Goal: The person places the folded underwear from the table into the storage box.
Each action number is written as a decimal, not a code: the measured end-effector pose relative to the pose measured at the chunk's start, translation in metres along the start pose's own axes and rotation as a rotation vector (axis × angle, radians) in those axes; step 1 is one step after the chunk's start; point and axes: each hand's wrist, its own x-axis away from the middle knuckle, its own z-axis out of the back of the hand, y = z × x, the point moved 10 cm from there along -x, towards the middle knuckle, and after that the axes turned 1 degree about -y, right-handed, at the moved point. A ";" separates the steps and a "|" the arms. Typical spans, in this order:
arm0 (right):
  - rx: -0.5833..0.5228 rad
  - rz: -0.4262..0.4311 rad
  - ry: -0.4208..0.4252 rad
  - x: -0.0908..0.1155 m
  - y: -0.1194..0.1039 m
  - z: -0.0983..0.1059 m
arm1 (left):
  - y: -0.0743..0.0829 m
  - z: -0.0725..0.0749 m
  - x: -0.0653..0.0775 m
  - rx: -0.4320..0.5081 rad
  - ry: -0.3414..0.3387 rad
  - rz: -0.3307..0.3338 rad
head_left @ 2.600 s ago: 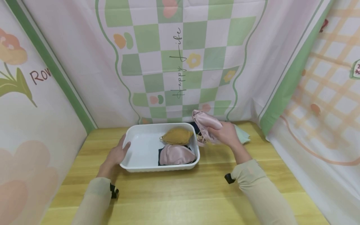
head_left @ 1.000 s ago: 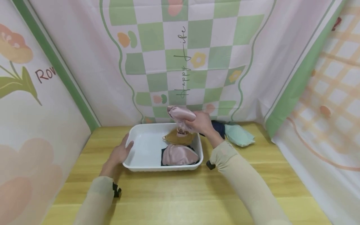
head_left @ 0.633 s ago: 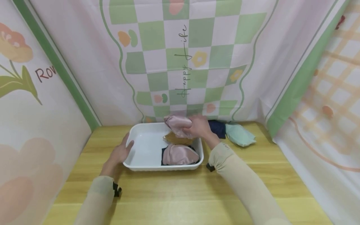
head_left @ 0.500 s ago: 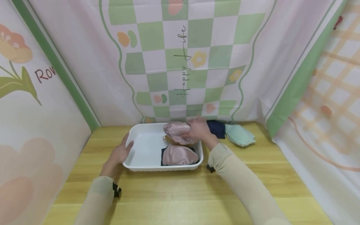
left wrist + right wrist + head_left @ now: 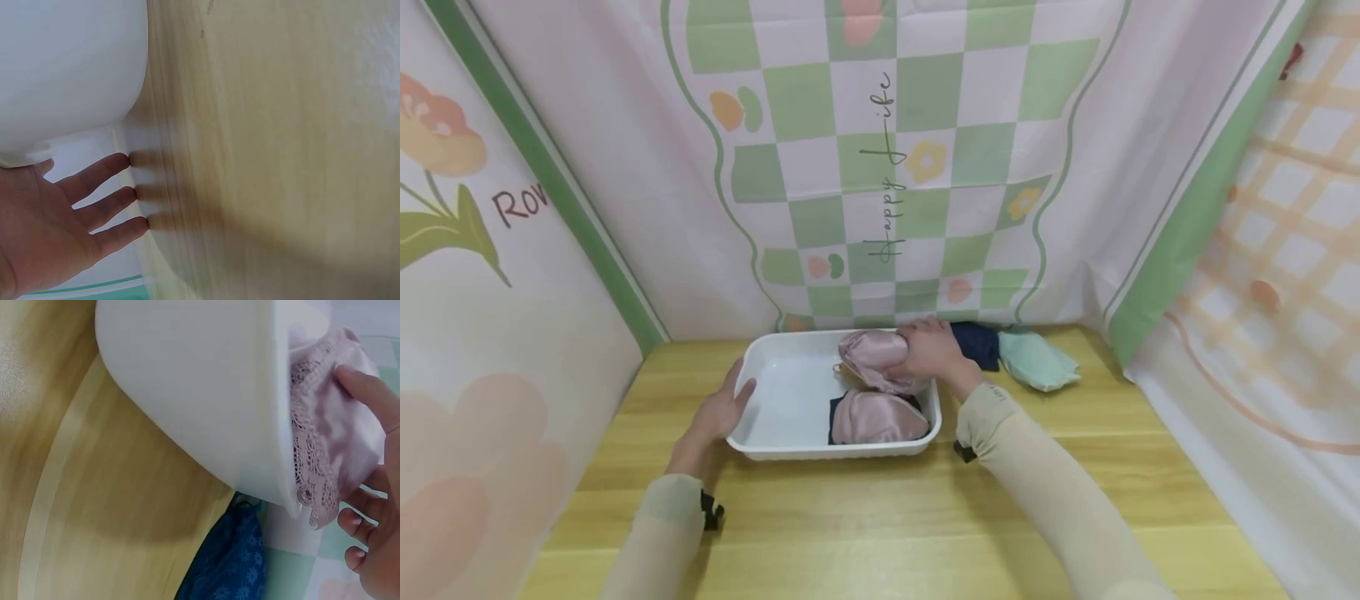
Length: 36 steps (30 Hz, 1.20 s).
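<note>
A white tray [image 5: 778, 400] stands on the table, its left part bare. My left hand [image 5: 718, 410] rests at its left end, thumb over the rim; in the left wrist view the fingers [image 5: 103, 209] are straight below the rim. With my right hand [image 5: 931, 352] I hold a folded pink satin bra [image 5: 872, 354] at the tray's back right. The right wrist view shows my thumb on its satin cup [image 5: 356, 419] and lace trim beside the rim. Under it, a mustard bra [image 5: 850, 377] is mostly hidden. Another pink bra [image 5: 880, 418] lies in front, with dark fabric beneath.
Right of the tray, a navy bra [image 5: 977, 346] and a mint-green bra [image 5: 1039, 360] lie on the wooden table [image 5: 865, 517]. A patterned curtain [image 5: 865, 192] hangs right behind the table's back edge; more printed cloth hangs on both sides.
My right hand has carried the pink bra leftward from beyond the tray's right end, then lowered it onto the mustard bra. My left hand has stayed at the tray's left end.
</note>
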 end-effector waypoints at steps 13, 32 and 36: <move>-0.137 -0.003 0.143 0.011 0.012 0.026 | -0.004 0.000 -0.001 0.036 -0.022 0.033; -0.408 -0.074 0.166 0.023 0.045 0.027 | -0.003 -0.001 -0.001 0.020 -0.016 0.013; -0.459 -0.092 0.154 0.025 0.049 0.026 | -0.002 0.000 -0.001 0.010 -0.015 0.013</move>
